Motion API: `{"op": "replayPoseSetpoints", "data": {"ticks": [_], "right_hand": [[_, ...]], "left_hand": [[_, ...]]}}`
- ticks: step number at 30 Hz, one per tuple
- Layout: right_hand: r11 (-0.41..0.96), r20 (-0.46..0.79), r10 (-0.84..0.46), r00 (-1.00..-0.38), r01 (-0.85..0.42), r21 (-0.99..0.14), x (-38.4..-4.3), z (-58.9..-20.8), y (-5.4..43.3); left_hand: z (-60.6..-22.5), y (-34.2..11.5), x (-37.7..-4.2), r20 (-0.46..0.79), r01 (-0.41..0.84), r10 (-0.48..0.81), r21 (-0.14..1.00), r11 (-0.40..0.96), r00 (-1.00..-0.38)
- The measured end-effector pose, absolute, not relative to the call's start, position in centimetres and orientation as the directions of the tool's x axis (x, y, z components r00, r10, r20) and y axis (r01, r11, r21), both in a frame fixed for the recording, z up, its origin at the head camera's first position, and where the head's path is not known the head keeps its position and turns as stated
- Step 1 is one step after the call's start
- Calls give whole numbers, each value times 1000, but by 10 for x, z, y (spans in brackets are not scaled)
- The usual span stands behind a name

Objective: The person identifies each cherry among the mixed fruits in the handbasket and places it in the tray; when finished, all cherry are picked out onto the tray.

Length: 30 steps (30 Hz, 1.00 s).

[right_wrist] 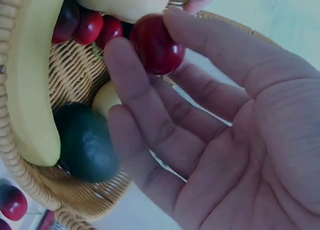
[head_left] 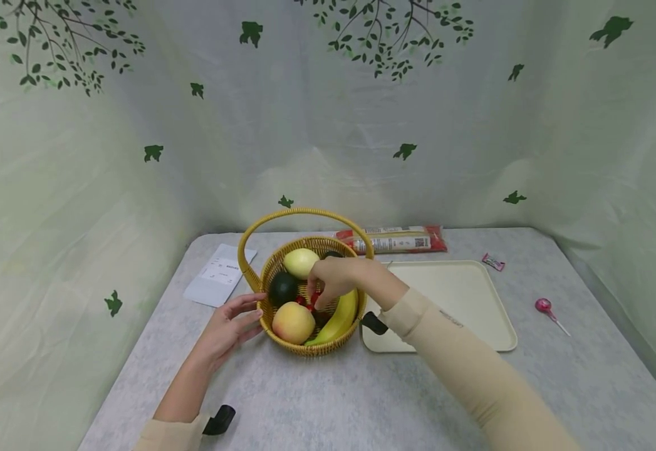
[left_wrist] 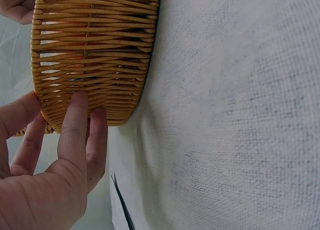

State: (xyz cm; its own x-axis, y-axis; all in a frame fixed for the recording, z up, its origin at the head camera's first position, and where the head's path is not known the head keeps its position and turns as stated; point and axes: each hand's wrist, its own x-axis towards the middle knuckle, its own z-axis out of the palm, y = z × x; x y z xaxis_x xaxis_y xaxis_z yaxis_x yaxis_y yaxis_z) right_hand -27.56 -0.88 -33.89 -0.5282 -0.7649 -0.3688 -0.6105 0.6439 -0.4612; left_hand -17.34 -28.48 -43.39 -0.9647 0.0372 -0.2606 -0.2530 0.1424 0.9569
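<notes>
Right grip (head_left: 336, 275): my thumb and fingers pinching a cherry (right_wrist: 156, 44)
Cherry: at the basket, near banana (head_left: 339, 322) and peach (head_left: 293, 323)
Left grip (head_left: 232, 326): fingers spread, touching the basket's left side
Basket (head_left: 305, 351): left of middle, toward counter's (head_left: 305, 401) back edge
Tray (head_left: 446, 300): just right of basket
Lollipop (head_left: 543, 305): toward right edge

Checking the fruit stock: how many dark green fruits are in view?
2. One dark green fruit lies at the left side of the basket; the other is at the back, partly covered by the right hand. More may be hidden.
</notes>
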Motion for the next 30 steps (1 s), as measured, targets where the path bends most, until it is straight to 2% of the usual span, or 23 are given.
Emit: {"op": "replayPoseSetpoints", "data": {"ticks": [17,30], "right_hand": [[527,-227,-842,-488,-659,-537,-255,-327,25],[513,-145,-830,-538,-635,-578,-245,-322,67]], "left_hand": [[-438,-286,-173,-264,-257,34,956,142,-964],[-435,-285,-173,-265,-258,34,957,135,-964]]}}
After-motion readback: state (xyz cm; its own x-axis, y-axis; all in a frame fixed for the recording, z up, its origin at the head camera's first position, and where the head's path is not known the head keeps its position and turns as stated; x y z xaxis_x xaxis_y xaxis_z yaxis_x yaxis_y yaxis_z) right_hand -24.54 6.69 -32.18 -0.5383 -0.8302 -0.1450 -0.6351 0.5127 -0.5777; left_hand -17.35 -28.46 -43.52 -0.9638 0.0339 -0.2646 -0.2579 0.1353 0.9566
